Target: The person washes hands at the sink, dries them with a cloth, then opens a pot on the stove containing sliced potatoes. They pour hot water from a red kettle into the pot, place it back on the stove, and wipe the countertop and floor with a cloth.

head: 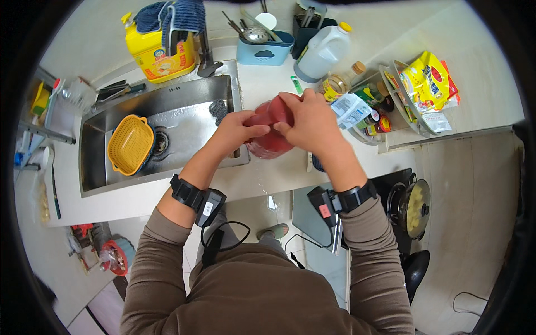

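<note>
Between both hands is a red plastic bag (272, 144), its lower part bulging over the counter just right of the sink; what it holds cannot be made out. My left hand (238, 130) pinches the bag's gathered top from the left, thumb and fingers closed on it. From the right, my right hand (312, 119) grips the same gathered top, thumb pointing toward the left one. In the stainless steel sink (192, 159) a yellow plastic colander (130, 144) sits in a blue basin, and a dark scouring pad (218, 111) lies near the sink's right wall.
Behind the sink stands a yellow detergent jug (159, 58). A blue utensil caddy (266, 52), a large plastic bottle (322, 52) and seasoning jars (379, 124) line the counter's back and right. A lidded pot (416, 209) sits on the stove at right. Below is an open drawer or door (312, 217).
</note>
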`<state>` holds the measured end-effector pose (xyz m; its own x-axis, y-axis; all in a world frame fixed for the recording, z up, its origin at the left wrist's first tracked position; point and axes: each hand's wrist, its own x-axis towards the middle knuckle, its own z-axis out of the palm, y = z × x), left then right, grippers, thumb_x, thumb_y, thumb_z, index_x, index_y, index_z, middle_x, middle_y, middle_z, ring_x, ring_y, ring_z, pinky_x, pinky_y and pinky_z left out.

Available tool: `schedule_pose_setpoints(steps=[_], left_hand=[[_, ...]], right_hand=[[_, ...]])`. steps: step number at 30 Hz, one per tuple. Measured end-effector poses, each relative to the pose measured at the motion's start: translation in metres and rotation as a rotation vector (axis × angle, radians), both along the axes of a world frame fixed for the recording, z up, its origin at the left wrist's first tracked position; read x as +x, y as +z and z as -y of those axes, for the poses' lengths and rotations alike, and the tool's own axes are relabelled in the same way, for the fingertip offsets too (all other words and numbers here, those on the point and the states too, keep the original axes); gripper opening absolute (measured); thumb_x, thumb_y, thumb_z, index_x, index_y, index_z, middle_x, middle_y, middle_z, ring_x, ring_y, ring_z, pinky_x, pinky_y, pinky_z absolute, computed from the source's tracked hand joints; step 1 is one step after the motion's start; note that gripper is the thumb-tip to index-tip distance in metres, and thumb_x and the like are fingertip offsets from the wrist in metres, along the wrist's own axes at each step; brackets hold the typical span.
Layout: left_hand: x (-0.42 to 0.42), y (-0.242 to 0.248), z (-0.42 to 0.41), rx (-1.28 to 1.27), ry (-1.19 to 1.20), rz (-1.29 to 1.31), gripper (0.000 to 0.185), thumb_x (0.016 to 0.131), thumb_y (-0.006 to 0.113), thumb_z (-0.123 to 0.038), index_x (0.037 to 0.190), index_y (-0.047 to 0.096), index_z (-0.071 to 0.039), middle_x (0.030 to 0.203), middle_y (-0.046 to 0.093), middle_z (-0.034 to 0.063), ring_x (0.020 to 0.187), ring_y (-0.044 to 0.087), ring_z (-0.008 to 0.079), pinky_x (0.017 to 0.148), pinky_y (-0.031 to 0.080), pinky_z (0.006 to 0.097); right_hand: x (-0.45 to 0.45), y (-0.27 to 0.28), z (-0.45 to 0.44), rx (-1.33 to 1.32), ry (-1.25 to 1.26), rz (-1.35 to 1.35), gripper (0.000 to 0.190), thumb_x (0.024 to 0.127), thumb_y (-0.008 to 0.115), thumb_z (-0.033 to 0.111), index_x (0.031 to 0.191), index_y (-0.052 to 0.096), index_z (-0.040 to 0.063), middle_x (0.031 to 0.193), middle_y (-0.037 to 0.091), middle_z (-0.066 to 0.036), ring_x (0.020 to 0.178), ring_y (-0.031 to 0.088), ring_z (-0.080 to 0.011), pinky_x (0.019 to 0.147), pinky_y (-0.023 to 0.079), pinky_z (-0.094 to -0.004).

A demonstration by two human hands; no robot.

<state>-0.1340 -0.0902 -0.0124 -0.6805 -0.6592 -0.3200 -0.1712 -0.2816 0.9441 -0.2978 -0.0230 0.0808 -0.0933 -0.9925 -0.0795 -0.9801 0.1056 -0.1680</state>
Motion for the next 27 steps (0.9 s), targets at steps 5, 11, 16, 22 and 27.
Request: schedule_pose_setpoints(steps=[5, 11, 16, 22, 27], left_hand=[[-0.003, 0.001, 0.000, 0.121, 0.083, -0.021, 0.016, 0.074, 0.070, -0.012, 0.085, 0.063, -0.003, 0.072, 0.058, -0.0008, 0.060, 0.049, 0.0060, 0.054, 0.038, 0.0199], [-0.009, 0.010, 0.009, 0.118, 0.206, -0.133, 0.014, 0.073, 0.070, -0.012, 0.083, 0.063, -0.005, 0.071, 0.060, -0.0008, 0.058, 0.053, 0.0060, 0.053, 0.038, 0.0188], [-0.017, 0.016, 0.034, -0.043, 0.280, -0.176, 0.015, 0.072, 0.071, -0.015, 0.081, 0.063, -0.007, 0.072, 0.059, -0.0027, 0.060, 0.047, 0.0041, 0.056, 0.033, 0.0182], [-0.040, 0.002, 0.068, -0.072, 0.323, -0.187, 0.015, 0.072, 0.072, -0.014, 0.081, 0.063, -0.006, 0.070, 0.057, -0.0038, 0.058, 0.041, 0.0042, 0.055, 0.031, 0.0191], [-0.044, -0.009, 0.091, -0.051, 0.356, -0.231, 0.016, 0.073, 0.071, -0.013, 0.083, 0.063, -0.004, 0.070, 0.057, -0.0032, 0.057, 0.040, 0.0046, 0.055, 0.032, 0.0179]], right_hand=[[-0.041, -0.072, -0.060, -0.580, -0.171, 0.555, 0.033, 0.078, 0.060, 0.021, 0.107, 0.057, 0.005, 0.109, 0.055, -0.016, 0.098, 0.054, -0.0312, 0.079, 0.048, -0.0374], [-0.127, -0.196, -0.121, -0.313, -0.451, 0.222, 0.034, 0.081, 0.055, 0.015, 0.114, 0.055, 0.007, 0.119, 0.051, -0.017, 0.105, 0.050, -0.0319, 0.088, 0.043, -0.0390], [-0.147, -0.246, -0.129, -0.201, -0.324, 0.015, 0.039, 0.075, 0.057, 0.012, 0.114, 0.056, 0.015, 0.111, 0.054, -0.013, 0.103, 0.048, -0.0333, 0.083, 0.044, -0.0398], [-0.122, -0.227, -0.159, -0.537, -1.149, 0.505, 0.035, 0.076, 0.058, 0.016, 0.104, 0.057, -0.004, 0.098, 0.057, -0.020, 0.089, 0.057, -0.0331, 0.081, 0.046, -0.0376], [-0.040, -0.198, -0.147, -0.614, -0.820, 0.452, 0.035, 0.079, 0.062, 0.018, 0.106, 0.053, -0.002, 0.098, 0.056, -0.018, 0.088, 0.056, -0.0330, 0.079, 0.046, -0.0365]])
